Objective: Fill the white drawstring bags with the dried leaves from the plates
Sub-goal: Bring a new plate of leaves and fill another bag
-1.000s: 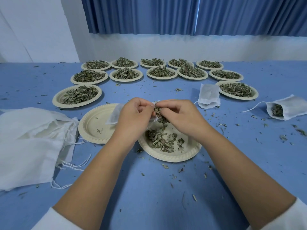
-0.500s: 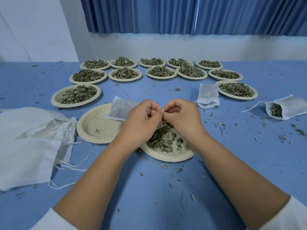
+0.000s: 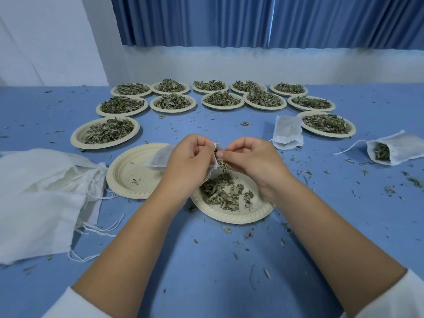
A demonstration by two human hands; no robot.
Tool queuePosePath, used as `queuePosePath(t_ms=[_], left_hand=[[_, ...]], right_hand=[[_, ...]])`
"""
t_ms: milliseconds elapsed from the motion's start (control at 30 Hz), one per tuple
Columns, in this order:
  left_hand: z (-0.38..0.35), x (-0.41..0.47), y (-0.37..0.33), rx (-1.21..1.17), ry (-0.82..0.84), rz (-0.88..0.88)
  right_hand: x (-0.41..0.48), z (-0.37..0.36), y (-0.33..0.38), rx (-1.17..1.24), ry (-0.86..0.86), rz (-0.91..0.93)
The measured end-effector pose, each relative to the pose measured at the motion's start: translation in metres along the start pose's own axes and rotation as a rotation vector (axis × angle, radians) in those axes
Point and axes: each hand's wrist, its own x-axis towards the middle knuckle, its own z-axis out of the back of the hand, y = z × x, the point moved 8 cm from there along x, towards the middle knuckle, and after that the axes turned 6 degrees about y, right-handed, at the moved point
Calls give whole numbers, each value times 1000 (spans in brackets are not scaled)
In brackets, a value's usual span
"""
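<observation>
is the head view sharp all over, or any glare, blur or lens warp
Head view: soft even light, no glare; wide-angle fans the curtain folds outward; left hand, right hand and near plate read sharp; white cloth pile at left edge looks smeared.

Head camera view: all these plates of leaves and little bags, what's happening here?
A person is filling a small white drawstring bag. The left hand holds the bag's mouth while the right hand pinches dried leaves at the opening, above a partly emptied plate. An almost empty plate sits beside it, and many full plates wait behind. A filled bag lies to the right, and a pile of white bags lies to the left.
</observation>
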Motion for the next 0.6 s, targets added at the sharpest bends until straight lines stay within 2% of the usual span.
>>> queuePosePath(t_ms=[133,200,267,367,533,600], left_hand=[[-3,-1,-1,-73,35,13],[-6,-2,-4,-104,62,11],[-7,-4,-6,-122,83,10],[-8,-5,-9,-112,97,6],[-10,-5,-9,-36,124,-13],[-11,-5,-8,47,123,-44]], right_hand=[[3,5,-6,-72,-47,-58],[6,0,-14,-48,35,-160],[4,-12,-20,85,164,-251],[0,-22,-22,218,260,-294],[2,-18,-23,208,190,-244],[4,-15,-22,128,150,-219]])
